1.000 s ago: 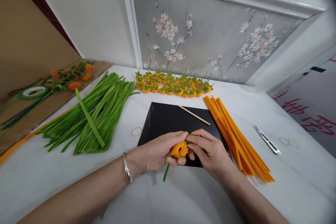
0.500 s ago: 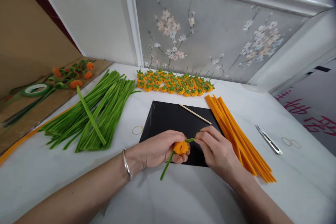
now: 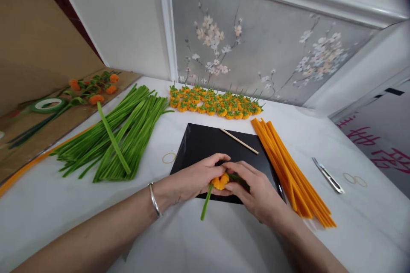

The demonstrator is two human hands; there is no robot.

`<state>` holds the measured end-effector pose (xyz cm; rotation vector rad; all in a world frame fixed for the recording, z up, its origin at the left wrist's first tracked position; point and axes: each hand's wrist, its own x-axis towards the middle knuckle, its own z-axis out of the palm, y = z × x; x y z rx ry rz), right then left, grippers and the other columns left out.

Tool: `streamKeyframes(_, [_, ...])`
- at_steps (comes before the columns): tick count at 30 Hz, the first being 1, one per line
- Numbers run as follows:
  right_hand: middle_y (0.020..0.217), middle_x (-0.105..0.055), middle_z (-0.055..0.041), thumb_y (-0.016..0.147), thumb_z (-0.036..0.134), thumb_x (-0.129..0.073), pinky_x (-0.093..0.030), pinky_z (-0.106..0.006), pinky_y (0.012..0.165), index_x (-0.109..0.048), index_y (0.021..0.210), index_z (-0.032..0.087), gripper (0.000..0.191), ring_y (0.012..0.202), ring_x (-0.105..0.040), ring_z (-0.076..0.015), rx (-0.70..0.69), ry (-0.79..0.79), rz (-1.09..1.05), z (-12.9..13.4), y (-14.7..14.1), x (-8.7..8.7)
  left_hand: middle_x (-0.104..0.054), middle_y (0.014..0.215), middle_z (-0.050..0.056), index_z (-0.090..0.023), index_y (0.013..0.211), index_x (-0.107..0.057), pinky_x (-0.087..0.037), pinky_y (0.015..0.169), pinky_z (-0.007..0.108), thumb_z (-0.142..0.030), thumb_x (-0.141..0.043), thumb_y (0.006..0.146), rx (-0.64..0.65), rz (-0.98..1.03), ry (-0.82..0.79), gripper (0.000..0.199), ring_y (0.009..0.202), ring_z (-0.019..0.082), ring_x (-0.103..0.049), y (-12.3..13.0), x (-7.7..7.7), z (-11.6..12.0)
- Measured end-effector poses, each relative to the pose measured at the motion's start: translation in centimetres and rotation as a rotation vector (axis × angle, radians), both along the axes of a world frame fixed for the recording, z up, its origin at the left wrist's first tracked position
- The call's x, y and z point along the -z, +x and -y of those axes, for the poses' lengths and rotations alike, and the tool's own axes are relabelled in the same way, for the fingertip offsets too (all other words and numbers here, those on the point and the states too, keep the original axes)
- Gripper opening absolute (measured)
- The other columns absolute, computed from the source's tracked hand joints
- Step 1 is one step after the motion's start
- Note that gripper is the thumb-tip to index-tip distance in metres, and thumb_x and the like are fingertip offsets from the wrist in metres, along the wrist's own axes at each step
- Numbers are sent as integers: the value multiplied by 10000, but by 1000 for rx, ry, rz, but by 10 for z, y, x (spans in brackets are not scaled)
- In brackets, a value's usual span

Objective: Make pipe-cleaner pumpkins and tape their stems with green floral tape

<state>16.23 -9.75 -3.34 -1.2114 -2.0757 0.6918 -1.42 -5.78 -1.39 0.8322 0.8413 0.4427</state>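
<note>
A small orange pipe-cleaner pumpkin [image 3: 220,182] is held over the front of a black board [image 3: 205,145]. My left hand [image 3: 200,177], with a silver bangle at the wrist, is closed around its left and far side. From the right, the thumb and fingers of my right hand [image 3: 253,185] pinch at the same pumpkin. A green pipe cleaner [image 3: 206,203] sticks out of it toward me. Its other green end shows partly behind my right fingers. The far fingertips of both hands meet and hide the back of the pumpkin.
Green pipe cleaners [image 3: 124,145] lie left, orange ones [image 3: 288,166] right. Behind are rows of finished orange pumpkins [image 3: 218,103]. A wooden stick [image 3: 238,140] rests on the board. Thread snips [image 3: 328,175] lie far right, green tape [image 3: 48,104] far left, rubber bands [image 3: 168,158] on the table.
My right hand has moved left from the green pipe cleaner's end to the pumpkin, its fingers now against it. The pumpkin has tilted slightly. The view has shifted a little.
</note>
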Motion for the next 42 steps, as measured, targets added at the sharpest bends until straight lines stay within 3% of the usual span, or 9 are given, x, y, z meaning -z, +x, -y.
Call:
streamKeyframes(4, [932,-635,-55,851,146,-566,-536,-268,735,-641,1033,205,206,815,-626,-157,38,63,-64,0,-1,1,-613,1017,43,-246,1337,-384,-518,840,351,-299,-565,869,80,82,-36,504,869,140,-650,-9,-5,-3])
streamKeyframes(7, [893,-641,-61,864,162,-557,-532,-262,701,-669,978,193,163,781,-630,-155,78,119,-83,-1,6,-2,-638,1027,65,-235,1323,-409,-506,844,366,-354,-589,862,202,86,53,509,933,178,-659,-20,-8,-10])
streamKeyframes(11, [908,-656,-64,860,215,-578,-534,-267,693,-665,989,199,157,791,-639,-167,113,104,-106,-3,14,-3,-673,1038,84,-215,1193,-543,-513,806,333,-191,-705,754,293,93,253,468,886,181,-677,-27,-6,-19])
streamKeyframes(15, [914,-654,-60,860,199,-571,-522,-252,671,-662,999,198,166,777,-633,-157,95,57,-116,-3,13,-2,-690,913,29,-207,1079,-617,-528,739,282,-131,-705,718,260,39,388,380,759,130,-663,-22,-3,-20])
streamKeyframes(19, [900,-653,-57,852,151,-564,-524,-246,683,-678,975,195,173,778,-630,-152,90,99,-131,0,6,-6,-671,829,-6,-196,1003,-624,-530,639,231,-176,-705,737,206,35,402,279,640,85,-625,-18,-1,-17])
streamKeyframes(27, [955,-653,-82,868,105,-486,-551,-284,739,-651,1037,195,253,845,-640,-170,138,302,-48,-1,8,-3,-658,1008,71,-220,1196,-543,-555,731,297,-292,-663,804,184,117,285,416,852,172,-673,-22,-4,-18])
streamKeyframes(33, [1001,-646,-85,860,88,-469,-554,-297,779,-634,1111,200,321,883,-643,-179,91,235,38,-2,10,3,-672,878,31,-203,1113,-576,-527,643,233,-246,-638,804,245,-17,459,319,748,127,-634,-16,-2,-18])
streamKeyframes(39, [1130,-607,-83,828,225,-634,-561,-293,777,-527,1248,214,433,823,-641,-164,16,81,31,-2,11,4,-609,868,4,-186,961,-544,-530,642,245,-292,-619,812,118,-58,444,198,759,122,-605,-10,1,-14])
streamKeyframes(42, [1131,-613,-81,831,268,-646,-541,-311,825,-534,1214,222,401,925,-628,-191,21,109,44,-2,10,3,-578,878,-10,-185,916,-522,-525,675,259,-282,-633,802,87,-29,441,187,774,115,-591,-8,4,-11])
